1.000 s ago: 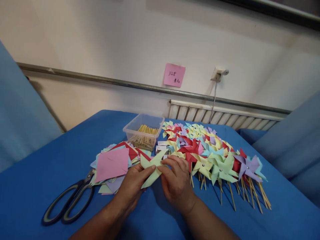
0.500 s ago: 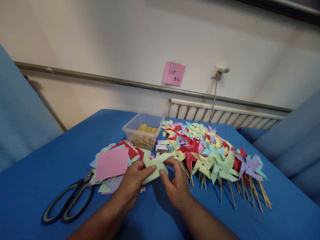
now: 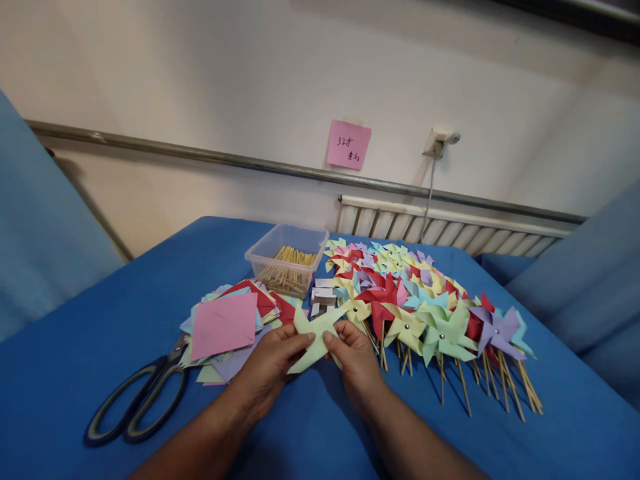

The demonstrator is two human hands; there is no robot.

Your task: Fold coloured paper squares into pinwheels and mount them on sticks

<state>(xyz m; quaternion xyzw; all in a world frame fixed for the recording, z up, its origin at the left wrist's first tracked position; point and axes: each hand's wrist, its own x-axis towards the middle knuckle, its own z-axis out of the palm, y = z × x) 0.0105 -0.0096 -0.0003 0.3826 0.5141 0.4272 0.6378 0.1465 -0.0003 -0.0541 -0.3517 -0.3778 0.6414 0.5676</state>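
A pale green paper pinwheel (image 3: pixel 317 339) without a stick is held up between both hands over the blue cloth. My left hand (image 3: pixel 277 357) pinches its left side between thumb and fingers. On its right side, my right hand (image 3: pixel 356 353) grips it the same way, thumb near the centre. Left of my hands lies a stack of coloured paper squares (image 3: pixel 224 327), a pink one on top. Finished pinwheels (image 3: pixel 445 333) on sticks lie in overlapping rows to the right. Just beyond the held paper stand small white boxes (image 3: pixel 323 299).
A clear plastic box (image 3: pixel 285 235) of thin wooden sticks (image 3: pixel 289 263) stands behind the paper stack. Scissors (image 3: pixel 145 400) with dark handles lie at the left on the blue cloth (image 3: pixel 200 250). A radiator (image 3: pixel 450 230) and a metal rail (image 3: pixel 225 157) run along the wall.
Both hands have turned the green paper pinwheel slightly, and its blades now point differently. My right thumb has moved closer to the pinwheel's centre.
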